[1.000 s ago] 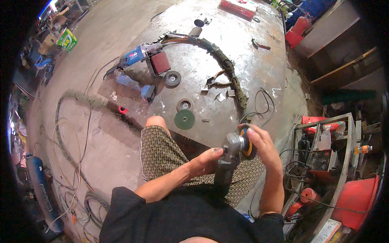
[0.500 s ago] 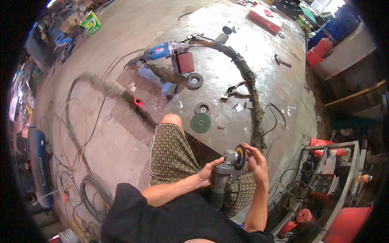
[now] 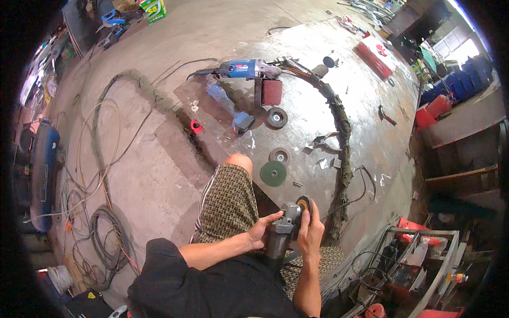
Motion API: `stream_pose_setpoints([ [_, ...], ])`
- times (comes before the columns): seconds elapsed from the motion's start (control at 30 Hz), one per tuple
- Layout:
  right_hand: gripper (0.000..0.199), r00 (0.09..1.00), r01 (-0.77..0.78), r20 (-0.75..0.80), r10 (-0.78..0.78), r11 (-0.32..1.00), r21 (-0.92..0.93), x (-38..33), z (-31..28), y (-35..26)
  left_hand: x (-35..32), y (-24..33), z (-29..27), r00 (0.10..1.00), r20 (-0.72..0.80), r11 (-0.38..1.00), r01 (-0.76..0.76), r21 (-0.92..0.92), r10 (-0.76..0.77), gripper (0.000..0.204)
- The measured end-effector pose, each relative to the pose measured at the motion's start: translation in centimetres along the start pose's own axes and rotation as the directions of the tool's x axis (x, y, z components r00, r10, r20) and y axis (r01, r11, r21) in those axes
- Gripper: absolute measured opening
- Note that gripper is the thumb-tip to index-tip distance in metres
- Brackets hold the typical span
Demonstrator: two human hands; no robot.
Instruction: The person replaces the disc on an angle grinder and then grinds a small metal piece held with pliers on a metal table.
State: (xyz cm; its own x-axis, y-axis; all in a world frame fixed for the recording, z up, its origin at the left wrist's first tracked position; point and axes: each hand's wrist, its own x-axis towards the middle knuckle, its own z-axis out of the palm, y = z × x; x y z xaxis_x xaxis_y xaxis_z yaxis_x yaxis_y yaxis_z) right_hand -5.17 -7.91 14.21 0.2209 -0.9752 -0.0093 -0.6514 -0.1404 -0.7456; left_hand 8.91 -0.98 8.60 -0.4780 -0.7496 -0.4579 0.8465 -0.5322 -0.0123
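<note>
An angle grinder (image 3: 278, 241) with a grey metal head stands upright in front of my body, its disc side facing right. My left hand (image 3: 260, 234) is closed around its neck, thumb on the gear head. My right hand (image 3: 311, 230) grips the grinding disc (image 3: 303, 203), which is dark with a yellow-orange centre; its fingers cover the disc's right side. Beyond the grinder a green disc (image 3: 273, 174) lies flat on the metal sheet. Just past it is a worn grinding disc (image 3: 279, 155), and a small metal pin (image 3: 298, 184) lies to the right.
A large blue power tool (image 3: 241, 68), a cordless tool (image 3: 227, 104) and a black wheel (image 3: 276, 118) lie farther off. A thick dirty cable bundle (image 3: 343, 138) curves down the right. Hoses (image 3: 106, 233) coil at left. A metal frame cart (image 3: 450, 249) stands at near right.
The fingers of my right hand, spread beside the disc before, have closed in on it. My view has turned, so the floor items appear farther right. My left hand keeps its hold.
</note>
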Motion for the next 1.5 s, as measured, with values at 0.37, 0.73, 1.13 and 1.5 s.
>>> stream_pose_setpoints([
  [0.37,0.054,0.92,-0.382,0.328,0.214,0.677,0.629,2.9,1.6,0.9,-0.6,-0.1,-0.1,0.999,-0.029,0.999,0.029,-0.032,-0.03,0.053],
  [0.73,0.069,0.925,-0.024,0.314,-0.213,0.794,0.608,2.0,0.3,4.1,0.9,-0.4,-2.5,0.997,0.074,0.998,0.011,-0.068,-0.006,0.06],
  [1.13,0.046,0.837,-0.545,0.334,0.433,0.619,0.565,3.3,3.6,2.0,1.1,-1.6,-2.5,0.997,0.043,0.994,-0.062,-0.086,0.065,0.057],
  [1.5,0.035,0.942,-0.334,0.201,0.27,0.817,0.47,4.4,5.1,4.6,4.0,-1.8,-5.2,0.986,0.092,0.99,-0.135,-0.041,0.139,0.06],
])
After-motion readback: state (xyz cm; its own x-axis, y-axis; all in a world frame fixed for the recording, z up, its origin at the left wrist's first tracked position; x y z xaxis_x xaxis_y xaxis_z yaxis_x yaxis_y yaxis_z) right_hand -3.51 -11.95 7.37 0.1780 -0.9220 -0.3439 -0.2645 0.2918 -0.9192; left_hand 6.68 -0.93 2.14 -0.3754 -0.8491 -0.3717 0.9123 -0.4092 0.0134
